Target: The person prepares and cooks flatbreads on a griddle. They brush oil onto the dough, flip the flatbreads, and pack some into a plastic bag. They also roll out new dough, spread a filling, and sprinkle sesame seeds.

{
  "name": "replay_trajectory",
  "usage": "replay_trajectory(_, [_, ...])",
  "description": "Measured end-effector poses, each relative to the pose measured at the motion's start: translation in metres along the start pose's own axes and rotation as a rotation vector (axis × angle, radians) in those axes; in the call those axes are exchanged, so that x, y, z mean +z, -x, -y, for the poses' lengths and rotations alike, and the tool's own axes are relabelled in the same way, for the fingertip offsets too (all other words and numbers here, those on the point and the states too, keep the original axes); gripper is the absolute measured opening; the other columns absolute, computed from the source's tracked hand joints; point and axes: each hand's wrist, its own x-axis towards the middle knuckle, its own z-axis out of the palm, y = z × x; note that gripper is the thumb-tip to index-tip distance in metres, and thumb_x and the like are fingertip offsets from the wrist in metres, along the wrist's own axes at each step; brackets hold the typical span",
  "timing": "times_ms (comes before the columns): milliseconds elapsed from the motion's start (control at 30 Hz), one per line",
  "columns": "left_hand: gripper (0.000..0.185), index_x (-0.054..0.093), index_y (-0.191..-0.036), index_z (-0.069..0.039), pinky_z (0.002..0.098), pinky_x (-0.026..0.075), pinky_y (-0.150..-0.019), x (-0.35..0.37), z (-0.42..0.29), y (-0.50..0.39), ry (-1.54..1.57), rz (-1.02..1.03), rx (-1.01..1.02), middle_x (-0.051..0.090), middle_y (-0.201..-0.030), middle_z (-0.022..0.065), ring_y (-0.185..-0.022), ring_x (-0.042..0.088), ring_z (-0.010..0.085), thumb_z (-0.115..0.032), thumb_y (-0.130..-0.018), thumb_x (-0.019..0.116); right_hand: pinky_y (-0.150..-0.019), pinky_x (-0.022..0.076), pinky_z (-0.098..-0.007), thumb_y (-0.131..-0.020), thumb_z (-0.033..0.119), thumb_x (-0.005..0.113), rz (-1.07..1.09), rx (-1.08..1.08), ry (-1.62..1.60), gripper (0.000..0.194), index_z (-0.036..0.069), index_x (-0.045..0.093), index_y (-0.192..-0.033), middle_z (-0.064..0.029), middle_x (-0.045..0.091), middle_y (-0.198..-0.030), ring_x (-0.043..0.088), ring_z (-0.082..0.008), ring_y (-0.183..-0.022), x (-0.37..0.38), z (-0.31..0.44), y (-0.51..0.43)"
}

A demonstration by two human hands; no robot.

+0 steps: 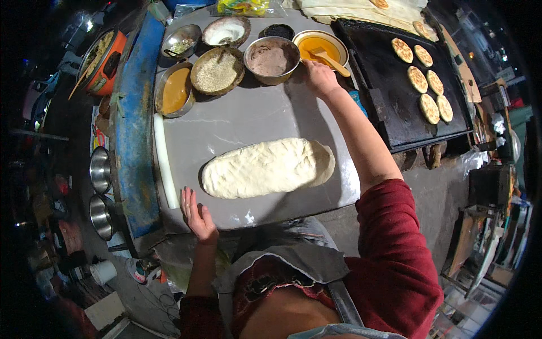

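A long, flattened loaf of pale dough (258, 169) lies across the grey worktop (254, 112) in front of me. My left hand (198, 218) is open at the near left edge, palm facing the dough, holding nothing. Just beyond its fingertips is the lower end of a white rolling pin (163, 161). My right arm stretches to the back, where my right hand (322, 79) meets the near rim of a bowl of orange oil (313, 41). Its fingertips are partly hidden, so their grip is unclear. A wooden-handled brush (332, 62) rests in that bowl.
Beside the oil stand a metal bowl of brownish powder (271, 63), a bowl of sesame seeds (217, 71), a brown sauce pan (174, 91) and a bowl of white powder (224, 33). Several browned flatbreads (430, 109) lie on a black griddle (394, 114) at right.
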Motion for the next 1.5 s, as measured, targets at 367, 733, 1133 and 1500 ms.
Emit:
replay_trajectory(367, [0.041, 0.049, -0.128, 0.005, 0.0465, 0.027, -0.110, -0.002, 0.002, 0.006, 0.049, 0.010, -0.053, 0.044, -0.139, 0.0200, -0.133, 0.036, 0.0382, -0.011, -0.090, 0.048, -0.099, 0.0443, -0.0328, -0.087, -0.007, 0.043, 0.167, 0.028, -1.376, 0.037, -0.004, 0.056, -0.121, -0.0126, 0.063, -0.117, 0.059, -0.0209, -0.110, -0.056, 0.105, 0.190])
replay_trajectory(733, [0.035, 0.054, -0.123, 0.001, 0.0436, 0.030, -0.109, 0.000, 0.003, 0.004, 0.055, -0.040, 0.045, 0.050, -0.134, 0.0153, -0.130, 0.041, 0.0349, -0.017, -0.095, 0.045, -0.117, 0.0098, -0.0438, -0.090, 0.056, 0.042, 0.085, -0.322, -0.027, 0.085, -0.002, 0.016, -0.147, -0.0204, 0.016, -0.154, 0.012, -0.0322, -0.144, -0.011, 0.157, 0.236])
replay_trajectory(1133, [0.036, 0.055, -0.122, 0.004, 0.0408, 0.031, -0.108, 0.001, 0.017, 0.002, 0.335, -0.053, -0.241, 0.052, -0.132, 0.0159, -0.127, 0.044, 0.0313, -0.018, -0.094, 0.045, -0.115, 0.0209, -0.0409, -0.090, 0.059, 0.040, 0.221, -0.344, -0.111, 0.087, -0.008, 0.024, -0.142, -0.0248, 0.027, -0.148, 0.026, -0.0358, -0.139, 0.017, 0.222, 0.206])
replay_trajectory(1500, [0.052, 0.054, -0.126, -0.002, 0.0381, 0.043, -0.094, 0.046, -0.001, -0.127, 0.172, 0.497, -0.086, 0.058, -0.120, 0.0193, -0.110, 0.056, 0.0309, -0.029, -0.083, 0.066, -0.085, 0.0497, -0.0406, -0.091, 0.044, 0.053, 0.023, -0.201, -0.409, 0.048, 0.000, 0.061, -0.112, -0.0218, 0.065, -0.103, 0.062, -0.0348, -0.098, -0.015, 0.136, 0.154])
